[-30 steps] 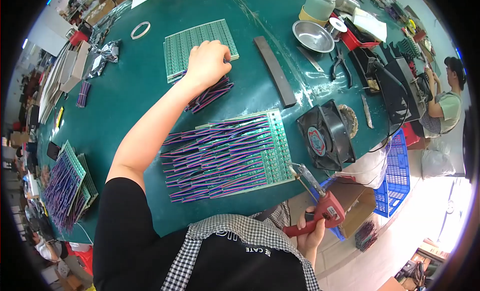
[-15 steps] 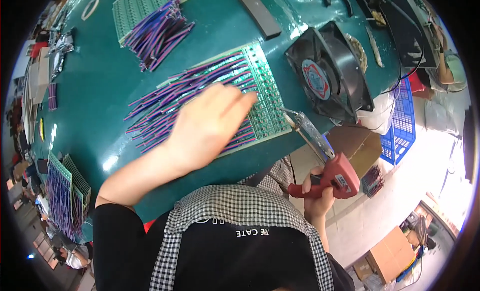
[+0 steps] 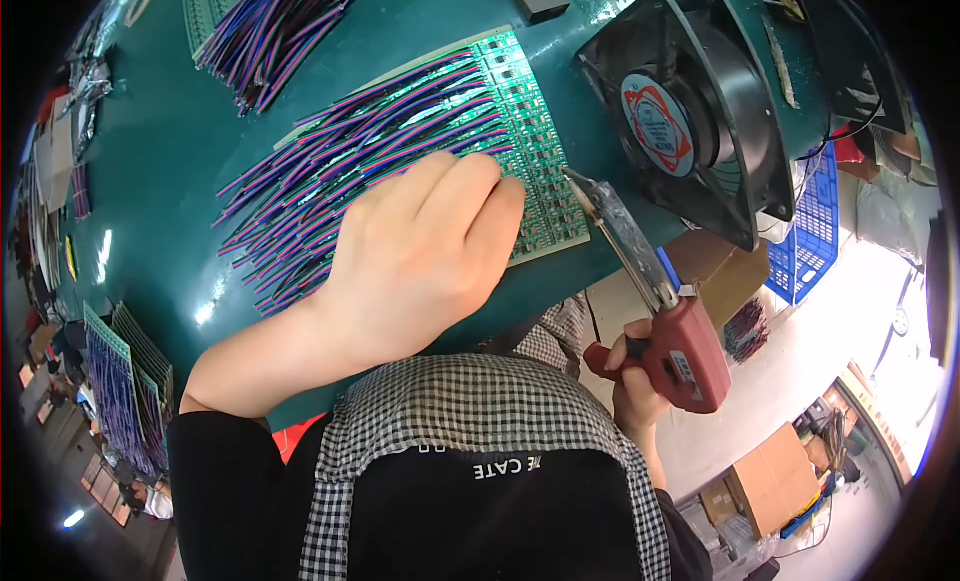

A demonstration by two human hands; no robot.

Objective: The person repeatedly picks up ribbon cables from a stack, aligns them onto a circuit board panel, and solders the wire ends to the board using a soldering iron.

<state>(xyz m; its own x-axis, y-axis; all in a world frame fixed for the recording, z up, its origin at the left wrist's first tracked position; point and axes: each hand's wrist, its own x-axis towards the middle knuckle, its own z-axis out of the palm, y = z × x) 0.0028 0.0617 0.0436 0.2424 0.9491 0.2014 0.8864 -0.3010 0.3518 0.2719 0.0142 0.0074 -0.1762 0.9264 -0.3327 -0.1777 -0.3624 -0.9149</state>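
Observation:
On the green table lies a green circuit board panel (image 3: 545, 176), with many thin multicoloured wires (image 3: 370, 136) running off its left side. My left hand (image 3: 425, 241) rests over the lower part of the wires and the board, its fingers curled in; whatever they pinch is hidden beneath the hand. My right hand (image 3: 638, 389) is wrapped around the handle of a red soldering gun (image 3: 690, 356), index finger by the trigger. The gun's long metal tip points up and left, ending close to the board's right edge; whether it touches cannot be told.
A black fan (image 3: 700, 121) stands right of the board. A loose wire bundle (image 3: 275, 41) lies at the far left on another panel (image 3: 205, 6). More wired panels (image 3: 110, 381) hang at the table's left edge. A blue plastic basket (image 3: 806, 231) is beyond the right edge.
The view has shifted, so the board and wire bundle sit further up and left and the fan looks larger. My left hand's fingers look more curled. The soldering gun stays in my right hand.

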